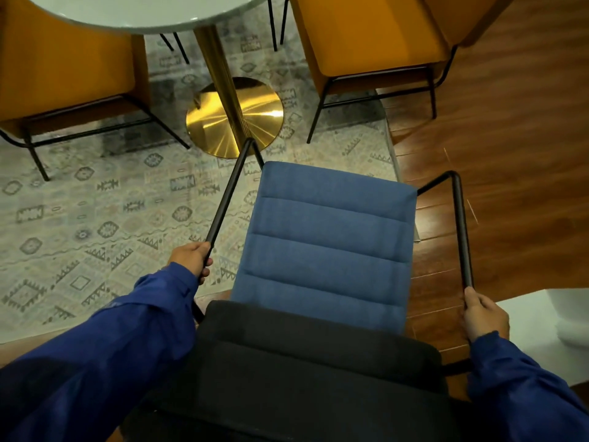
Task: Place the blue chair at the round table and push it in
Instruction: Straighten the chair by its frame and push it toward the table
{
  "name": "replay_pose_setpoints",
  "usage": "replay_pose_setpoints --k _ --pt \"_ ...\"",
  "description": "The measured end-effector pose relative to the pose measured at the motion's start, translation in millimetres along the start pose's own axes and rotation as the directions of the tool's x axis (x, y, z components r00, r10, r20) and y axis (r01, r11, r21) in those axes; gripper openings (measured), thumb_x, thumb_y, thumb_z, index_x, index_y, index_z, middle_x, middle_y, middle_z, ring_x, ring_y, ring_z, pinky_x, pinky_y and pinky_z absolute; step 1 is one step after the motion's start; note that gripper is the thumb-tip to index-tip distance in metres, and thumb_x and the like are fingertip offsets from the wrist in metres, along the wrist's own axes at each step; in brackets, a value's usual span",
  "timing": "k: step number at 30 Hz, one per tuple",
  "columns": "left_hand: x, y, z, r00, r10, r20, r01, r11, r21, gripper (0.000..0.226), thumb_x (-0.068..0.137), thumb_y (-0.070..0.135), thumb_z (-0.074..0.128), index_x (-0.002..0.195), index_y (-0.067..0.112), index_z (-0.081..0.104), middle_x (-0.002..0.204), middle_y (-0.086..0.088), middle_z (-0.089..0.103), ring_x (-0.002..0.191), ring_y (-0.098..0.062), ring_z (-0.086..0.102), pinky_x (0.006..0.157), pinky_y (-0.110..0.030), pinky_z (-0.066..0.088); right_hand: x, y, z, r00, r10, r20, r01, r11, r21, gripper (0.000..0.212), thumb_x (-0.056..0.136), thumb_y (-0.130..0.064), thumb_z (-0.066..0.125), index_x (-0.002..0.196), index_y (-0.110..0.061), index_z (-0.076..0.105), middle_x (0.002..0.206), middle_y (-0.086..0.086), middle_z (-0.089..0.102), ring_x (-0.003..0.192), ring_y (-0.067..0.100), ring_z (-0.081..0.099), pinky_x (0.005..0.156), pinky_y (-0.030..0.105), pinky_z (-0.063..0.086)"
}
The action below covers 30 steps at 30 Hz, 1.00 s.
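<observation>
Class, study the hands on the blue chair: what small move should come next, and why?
Probably slide the blue chair forward toward the round table: the left hand and right hand both grip its armrests, and its seat sits short of the table.
</observation>
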<state>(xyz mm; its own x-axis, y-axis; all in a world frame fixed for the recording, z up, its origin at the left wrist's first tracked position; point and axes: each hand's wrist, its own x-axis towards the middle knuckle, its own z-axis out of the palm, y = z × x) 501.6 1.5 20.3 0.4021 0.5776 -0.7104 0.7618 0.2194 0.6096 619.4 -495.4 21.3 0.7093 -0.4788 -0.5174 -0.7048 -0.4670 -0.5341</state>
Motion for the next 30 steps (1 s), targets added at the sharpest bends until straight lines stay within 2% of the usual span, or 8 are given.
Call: replay_pose_setpoints --k 8,11,15,21,23,25,27,30 --pt "25 18 -57 0.998 -0.06 -0.028 0.054 0.985 -0.167 0.017 0.096 0.02 0.038 0.105 0.014 0.051 0.063 -0.006 0.042 0.045 -0.017 0.033 0.035 -0.014 0.028 13 -94 56 0.989 -0.14 0.044 0.139 0.99 0.031 0.028 0.088 -0.041 0.056 0.098 -0.017 0.068 0.095 0.011 0.066 0.093 0.033 0.06 0.09 0.05 0.05" --pt "28 19 -70 0.994 -0.098 -0.039 0.088 0.976 -0.197 0.015 0.097 0.018 0.036 0.107 0.016 0.046 0.065 -0.006 0.04 0.05 -0.018 0.031 0.032 -0.011 0.028 16 -114 75 0.978 -0.192 0.085 0.189 0.981 0.049 0.028 0.088 -0.033 0.057 0.092 -0.008 0.068 0.067 0.007 0.059 0.064 0.028 0.055 0.065 0.04 0.047" --pt "43 25 -106 0.989 -0.087 -0.119 0.058 0.971 -0.23 0.013 0.097 0.012 0.035 0.107 0.017 0.043 0.065 -0.008 0.04 0.034 -0.014 0.039 0.032 -0.008 0.029 9 -160 124 0.942 -0.284 0.176 0.275 0.958 0.074 0.025 0.092 -0.024 0.054 0.094 -0.001 0.066 0.059 0.005 0.051 0.052 0.021 0.043 0.042 0.025 0.039" --pt "67 32 -150 0.983 -0.041 -0.181 0.007 0.983 -0.181 0.028 0.096 0.005 0.033 0.074 0.017 0.045 0.065 -0.009 0.041 0.047 -0.02 0.036 0.031 -0.009 0.03 0 -205 182 0.911 -0.318 0.263 0.315 0.948 0.054 0.027 0.091 -0.023 0.052 0.113 -0.009 0.061 0.067 0.002 0.056 0.068 0.027 0.052 0.054 0.028 0.042" --pt "73 35 -161 0.976 -0.044 -0.212 0.007 0.985 -0.173 0.022 0.094 -0.001 0.032 0.083 0.011 0.047 0.065 -0.009 0.041 0.034 -0.013 0.043 0.031 -0.009 0.031 -4 -218 194 0.898 -0.317 0.305 0.321 0.946 0.04 0.04 0.093 -0.015 0.05 0.132 -0.007 0.05 0.073 0.004 0.058 0.064 0.023 0.05 0.057 0.033 0.041" --pt "77 35 -167 0.972 -0.047 -0.231 0.008 0.985 -0.17 0.026 0.092 -0.005 0.032 0.107 0.011 0.047 0.066 -0.01 0.043 0.03 -0.008 0.043 0.031 -0.009 0.032 -8 -226 203 0.886 -0.312 0.343 0.324 0.946 0.021 0.047 0.092 -0.004 0.047 0.139 -0.006 0.042 0.077 0.007 0.058 0.059 0.019 0.046 0.054 0.031 0.037" --pt "80 32 -173 0.969 -0.054 -0.24 0.012 0.984 -0.177 0.043 0.091 -0.008 0.034 0.127 0.014 0.042 0.067 -0.01 0.046 0.044 -0.018 0.044 0.031 -0.01 0.033 -11 -231 211 0.88 -0.303 0.366 0.324 0.946 0.005 0.052 0.091 0.004 0.044 0.142 -0.006 0.038 0.078 0.004 0.059 0.058 0.016 0.047 0.052 0.029 0.038" --pt "86 26 -179 0.961 -0.08 -0.264 0.041 0.988 -0.151 0.049 0.09 -0.008 0.036 0.136 0.006 0.038 0.07 -0.011 0.05 0.055 -0.021 0.041 0.032 -0.011 0.037 -13 -230 219 0.88 -0.311 0.359 0.349 0.936 -0.044 0.052 0.09 0.004 0.046 0.14 -0.009 0.041 0.08 0.0 0.061 0.059 0.015 0.05 0.053 0.027 0.041"
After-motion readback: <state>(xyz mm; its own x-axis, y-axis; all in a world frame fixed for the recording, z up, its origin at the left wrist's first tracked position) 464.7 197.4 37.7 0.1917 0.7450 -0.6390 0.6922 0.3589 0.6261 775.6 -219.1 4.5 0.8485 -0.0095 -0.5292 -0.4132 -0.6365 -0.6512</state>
